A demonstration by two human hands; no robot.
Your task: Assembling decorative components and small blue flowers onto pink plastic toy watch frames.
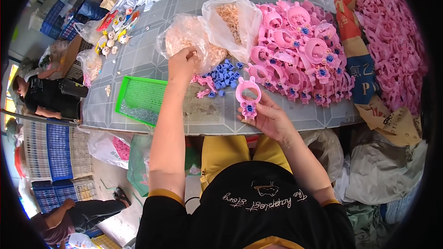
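My right hand (273,121) grips a pink plastic figure (249,95) with a ring-shaped head, small ears and a blue striped piece on its body. It is held upright near the table's front edge. My left hand (182,63) reaches to a clear plastic bag (179,32) of small peach-coloured parts. Its fingertips are pinched together at the bag's near side, and what they hold, if anything, is hidden. Right of that, a second open bag (216,5) contains more peach parts. Loose blue striped pieces (226,74) lie between my hands, beside a few small pink pieces (205,83).
A large heap of pink figures (287,37), many with blue pieces, covers the table's right side. Beyond it stands a paper sack (357,60) of pink parts (392,41). A green tray (143,94) with tiny clear bits lies left of my left forearm. Other people are at the left.
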